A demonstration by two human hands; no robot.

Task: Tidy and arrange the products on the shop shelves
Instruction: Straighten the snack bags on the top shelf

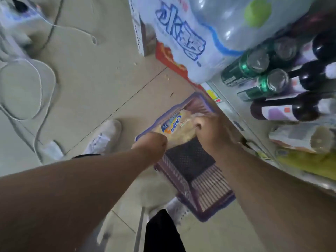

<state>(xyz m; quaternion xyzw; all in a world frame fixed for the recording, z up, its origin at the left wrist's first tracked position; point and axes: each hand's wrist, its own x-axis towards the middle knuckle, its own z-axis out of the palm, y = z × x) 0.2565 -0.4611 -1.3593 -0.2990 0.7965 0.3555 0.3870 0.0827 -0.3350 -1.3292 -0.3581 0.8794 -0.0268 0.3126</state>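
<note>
Forearms reach down and forward from the bottom of the view, both bare, with a dark trouser leg [161,231] between them. The left hand [151,142] is curled closed on the near left edge of a pale yellow chips bag [175,128], and the right hand [209,131] grips the bag's right side, fingers wrapped over its top. The bag sits low in a purple slatted basket [205,195] that stands on the tiled floor [94,91] directly under both hands; a dark mesh patch of the basket bottom shows just nearer than the bag.

Left of the left hand, a white shoe [105,137] rests on the floor. Right of the right hand runs the edge of a shelf [241,124] carrying blurred yellow packets [309,164]. Beyond the right hand on that shelf stand dark wine bottles [283,110] and green cans [254,66]. Farther still, past the basket, a shrink-wrapped pack of water bottles [214,33] rests on a red carton [169,59]. Far to the left of the hands, white cables [40,84] loop across the floor.
</note>
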